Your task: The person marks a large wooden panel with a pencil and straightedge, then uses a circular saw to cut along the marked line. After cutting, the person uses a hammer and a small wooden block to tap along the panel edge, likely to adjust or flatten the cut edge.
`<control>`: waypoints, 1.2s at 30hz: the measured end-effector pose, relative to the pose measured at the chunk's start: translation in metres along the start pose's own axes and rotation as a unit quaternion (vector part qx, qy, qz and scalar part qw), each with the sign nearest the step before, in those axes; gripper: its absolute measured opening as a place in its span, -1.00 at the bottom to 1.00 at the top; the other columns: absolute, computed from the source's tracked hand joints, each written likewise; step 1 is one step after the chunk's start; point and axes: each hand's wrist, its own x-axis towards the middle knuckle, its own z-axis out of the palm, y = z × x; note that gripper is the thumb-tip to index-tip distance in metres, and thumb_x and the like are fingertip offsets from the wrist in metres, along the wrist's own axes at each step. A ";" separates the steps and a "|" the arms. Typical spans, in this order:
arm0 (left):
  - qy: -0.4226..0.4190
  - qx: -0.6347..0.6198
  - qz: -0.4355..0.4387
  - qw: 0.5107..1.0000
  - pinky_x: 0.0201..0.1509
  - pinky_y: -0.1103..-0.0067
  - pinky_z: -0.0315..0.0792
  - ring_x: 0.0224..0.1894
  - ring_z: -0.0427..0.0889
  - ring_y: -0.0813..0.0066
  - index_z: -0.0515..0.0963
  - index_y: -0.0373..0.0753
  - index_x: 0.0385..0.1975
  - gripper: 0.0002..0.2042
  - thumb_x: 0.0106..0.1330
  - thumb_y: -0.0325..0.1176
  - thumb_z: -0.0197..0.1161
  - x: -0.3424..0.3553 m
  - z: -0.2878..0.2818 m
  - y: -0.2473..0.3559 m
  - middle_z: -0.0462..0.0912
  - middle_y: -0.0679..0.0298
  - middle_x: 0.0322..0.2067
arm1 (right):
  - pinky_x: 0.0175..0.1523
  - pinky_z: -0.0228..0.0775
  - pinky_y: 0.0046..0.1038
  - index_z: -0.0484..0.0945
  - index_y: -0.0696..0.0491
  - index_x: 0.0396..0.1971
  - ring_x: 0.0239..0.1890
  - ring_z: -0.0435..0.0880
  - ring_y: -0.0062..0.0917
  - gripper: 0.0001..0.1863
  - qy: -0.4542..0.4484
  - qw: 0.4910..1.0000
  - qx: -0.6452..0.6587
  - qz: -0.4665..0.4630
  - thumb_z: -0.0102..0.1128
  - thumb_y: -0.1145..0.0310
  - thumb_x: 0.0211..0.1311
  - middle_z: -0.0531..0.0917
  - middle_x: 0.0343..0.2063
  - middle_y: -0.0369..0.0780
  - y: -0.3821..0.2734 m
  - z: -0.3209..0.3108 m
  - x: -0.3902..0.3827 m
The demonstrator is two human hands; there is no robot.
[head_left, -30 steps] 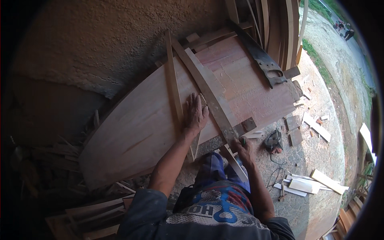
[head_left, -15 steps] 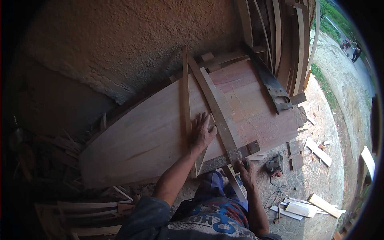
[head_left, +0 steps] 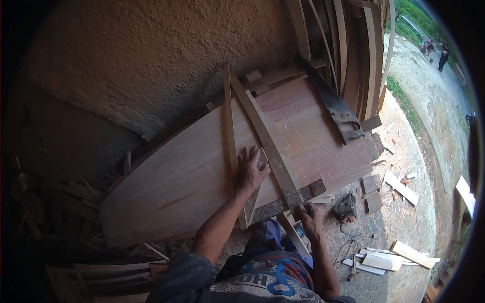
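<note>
A broad, pale wooden panel (head_left: 166, 182) with a curved outline lies before me. Across it run a narrow wooden strip (head_left: 231, 118) and a wider, slightly curved plank (head_left: 265, 131), which come close together at their far ends. My left hand (head_left: 252, 169) rests between these two, thumb and fingers around a short wooden piece (head_left: 252, 202) that it partly hides. At the plank's near end my right hand (head_left: 310, 218) is closed around something dark, mostly covered by the fingers. A handsaw (head_left: 332, 103) lies on the panel's right part.
A rough wall (head_left: 151, 55) rises behind the panel. Tall boards (head_left: 343, 55) lean at the far right. On the ground to the right are a corded power tool (head_left: 346, 207) and several offcuts (head_left: 386, 260). More strips (head_left: 111, 272) lie at lower left. People (head_left: 443, 58) are far off.
The whole view has shifted slightly, moving the saw and leaning boards a little leftward in the picture. Both hands keep nearly the same places on the wood.
</note>
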 end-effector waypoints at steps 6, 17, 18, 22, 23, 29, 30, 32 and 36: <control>0.000 0.026 0.004 1.000 0.53 0.06 -0.06 0.46 0.08 -0.17 0.32 -0.33 0.32 -0.30 0.21 -0.08 0.27 0.000 -0.001 0.001 0.30 -0.04 0.37 | -0.37 0.30 -0.52 0.45 0.07 -0.54 -0.49 0.40 -0.72 -0.71 0.001 0.999 0.037 0.007 0.17 0.27 0.38 0.47 -0.60 -0.40 -0.038 0.004 -0.008; -0.056 0.078 0.042 0.995 0.51 -0.04 -0.11 0.49 0.02 -0.23 0.19 -0.43 0.38 -0.29 0.35 -0.05 0.09 0.004 -0.005 0.003 0.18 -0.17 0.41 | -0.27 0.40 -0.35 0.51 0.16 -0.39 -0.47 0.56 -0.38 -0.62 0.023 0.987 -0.159 -0.003 0.04 0.11 0.47 0.56 -0.55 -0.14 -0.018 -0.018 0.002; -0.052 0.080 0.047 0.994 0.50 -0.04 -0.11 0.49 0.02 -0.24 0.18 -0.44 0.38 -0.28 0.35 -0.04 0.08 0.001 -0.002 -0.001 0.17 -0.18 0.41 | -0.16 0.41 -0.24 0.56 0.17 -0.29 -0.36 0.59 -0.11 -0.52 0.067 0.973 -0.214 -0.051 -0.12 0.03 0.53 0.58 -0.49 -0.02 -0.021 -0.023 -0.002; -0.025 0.091 0.066 0.993 0.47 -0.04 -0.06 0.47 0.07 -0.22 0.17 -0.43 0.39 -0.29 0.35 -0.05 0.07 0.001 0.004 -0.008 0.16 -0.17 0.41 | 0.02 0.35 -0.15 0.64 0.15 -0.15 -0.15 0.57 -0.03 -0.36 0.217 0.925 -0.280 -0.140 -0.36 -0.05 0.58 0.62 -0.38 0.02 -0.088 -0.035 -0.001; -0.017 0.091 0.069 0.993 0.47 -0.03 -0.05 0.46 0.09 -0.21 0.18 -0.41 0.39 -0.30 0.34 -0.07 0.07 0.000 0.004 -0.006 0.17 -0.14 0.41 | -0.10 0.40 -0.22 0.65 0.14 -0.15 -0.30 0.60 -0.16 -0.31 0.229 0.919 -0.263 -0.184 -0.42 -0.10 0.58 0.60 -0.49 -0.08 -0.095 -0.038 0.009; -0.014 0.135 0.103 0.985 0.43 -0.02 -0.01 0.40 0.18 -0.15 0.25 -0.29 0.38 -0.34 0.27 -0.16 0.08 0.005 -0.014 0.006 0.24 0.05 0.42 | -0.33 0.38 -0.48 0.67 0.16 -0.21 -0.47 0.56 -0.62 -0.42 0.068 0.991 -0.042 -0.105 -0.10 -0.10 0.52 0.57 -0.59 -0.29 -0.148 0.020 0.129; -0.015 0.140 0.103 0.985 0.43 -0.02 -0.01 0.39 0.19 -0.15 0.26 -0.28 0.38 -0.35 0.26 -0.17 0.09 0.003 -0.015 0.004 0.24 0.07 0.42 | -0.32 0.40 -0.49 0.67 0.17 -0.23 -0.45 0.58 -0.64 -0.47 0.054 0.993 -0.036 -0.101 0.01 -0.05 0.49 0.61 -0.56 -0.28 -0.161 0.041 0.154; -0.030 0.112 0.097 0.989 0.41 -0.09 0.00 0.39 0.19 -0.18 0.27 -0.29 0.36 -0.35 0.25 -0.19 0.10 0.009 -0.019 0.007 0.26 0.01 0.39 | -0.30 0.44 -0.48 0.67 0.17 -0.22 -0.44 0.58 -0.69 -0.55 0.013 0.981 0.008 -0.193 0.10 0.03 0.46 0.64 -0.52 -0.30 -0.160 0.072 0.215; -0.048 0.059 0.106 0.991 0.39 -0.14 0.02 0.39 0.20 -0.26 0.28 -0.30 0.35 -0.36 0.22 -0.25 0.11 0.020 -0.024 0.018 0.28 -0.05 0.36 | -0.26 0.51 -0.34 0.67 0.11 -0.22 -0.41 0.71 -0.31 -0.71 0.038 0.947 -0.043 -0.315 0.17 0.18 0.39 0.71 -0.46 -0.11 -0.161 0.118 0.334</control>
